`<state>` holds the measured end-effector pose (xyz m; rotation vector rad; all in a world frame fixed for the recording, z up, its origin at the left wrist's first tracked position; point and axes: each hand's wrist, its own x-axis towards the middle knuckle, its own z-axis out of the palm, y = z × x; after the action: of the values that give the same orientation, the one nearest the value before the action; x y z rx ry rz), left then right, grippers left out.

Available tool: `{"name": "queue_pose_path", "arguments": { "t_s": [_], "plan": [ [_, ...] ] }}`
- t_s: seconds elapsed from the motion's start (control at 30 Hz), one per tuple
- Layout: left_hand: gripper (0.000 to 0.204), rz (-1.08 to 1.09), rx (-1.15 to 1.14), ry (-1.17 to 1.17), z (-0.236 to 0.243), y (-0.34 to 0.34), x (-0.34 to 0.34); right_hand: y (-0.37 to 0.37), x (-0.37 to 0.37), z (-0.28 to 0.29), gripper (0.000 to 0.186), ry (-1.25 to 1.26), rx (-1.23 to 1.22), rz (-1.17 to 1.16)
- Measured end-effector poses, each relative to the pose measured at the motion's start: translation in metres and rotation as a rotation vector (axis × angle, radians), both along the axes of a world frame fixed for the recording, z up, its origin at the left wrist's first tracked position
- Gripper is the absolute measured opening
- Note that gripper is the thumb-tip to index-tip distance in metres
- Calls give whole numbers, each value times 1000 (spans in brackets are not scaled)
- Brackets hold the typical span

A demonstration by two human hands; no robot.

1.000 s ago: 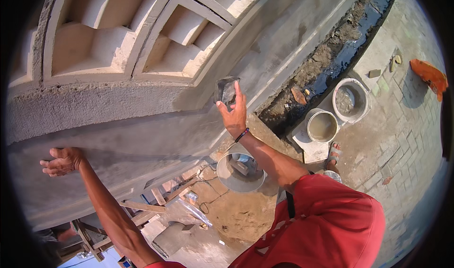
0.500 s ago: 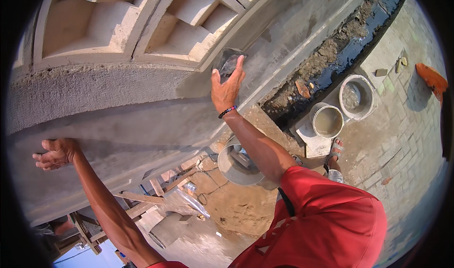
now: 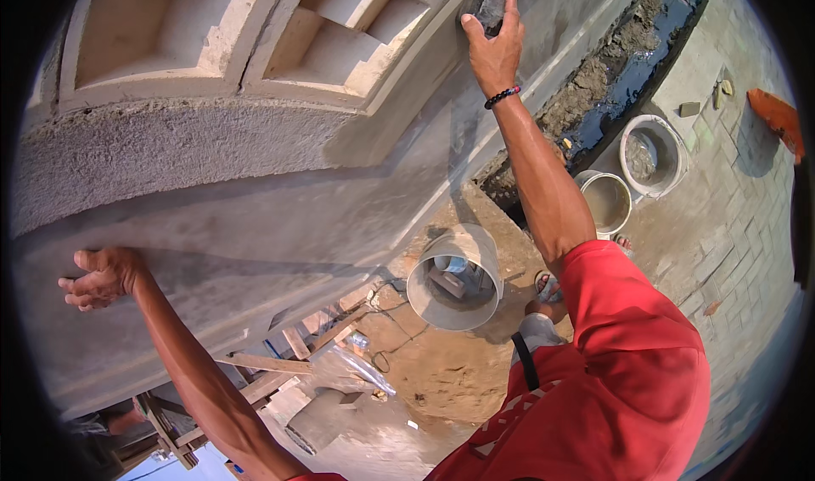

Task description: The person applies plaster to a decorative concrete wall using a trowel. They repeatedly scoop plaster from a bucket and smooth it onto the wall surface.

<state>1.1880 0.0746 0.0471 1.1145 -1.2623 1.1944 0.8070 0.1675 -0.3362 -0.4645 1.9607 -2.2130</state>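
Note:
My right hand (image 3: pixel 496 58) is stretched far out, its fingers round a dark, flat, roughly rectangular pad (image 3: pixel 491 9), which may be a sponge. That pad rests against the smooth grey plastered wall (image 3: pixel 289 218), just beside the openwork blocks (image 3: pixel 340 44). At the far left, my left hand (image 3: pixel 100 277) is at the same wall with nothing in it, fingers apart and a little bent. Between the blocks and the smooth face runs a rough plaster band (image 3: pixel 178 150), darker and smoother at its right end.
A large bucket (image 3: pixel 463 303) with tools inside stands below the wall. Two more buckets, one smaller (image 3: pixel 608 201) and one larger (image 3: pixel 654 154), stand by a ditch with dark water (image 3: pixel 624 90). Sand (image 3: pixel 454 375), wooden boards (image 3: pixel 263 363) and an orange object (image 3: pixel 777 123) lie around.
My right hand has slid the dark pad up and to the right along the wall, the arm reaching further out. My left hand has stayed at its place.

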Motion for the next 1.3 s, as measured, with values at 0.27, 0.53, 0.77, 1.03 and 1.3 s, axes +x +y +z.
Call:
{"name": "queue_pose_path", "arguments": {
  "t_s": [0.27,0.53,0.77,1.03,1.3],
  "plan": [
    [76,-54,11,10,-1,-4,-3,17,226,-16,84,-172,-77,228],
    [70,-42,2,11,-4,4,-3,0,60,-5,77,-193,-76,10],
    [68,-33,-7,-45,-2,-5,1,6,201,-10,79,-183,-73,121],
    [67,-32,11,13,-8,9,-12,-9,51,-11,74,-201,-82,-35],
    [66,24,0,-21,-5,2,-5,-9,153,-22,77,-13,-79,63]
  ]
}}
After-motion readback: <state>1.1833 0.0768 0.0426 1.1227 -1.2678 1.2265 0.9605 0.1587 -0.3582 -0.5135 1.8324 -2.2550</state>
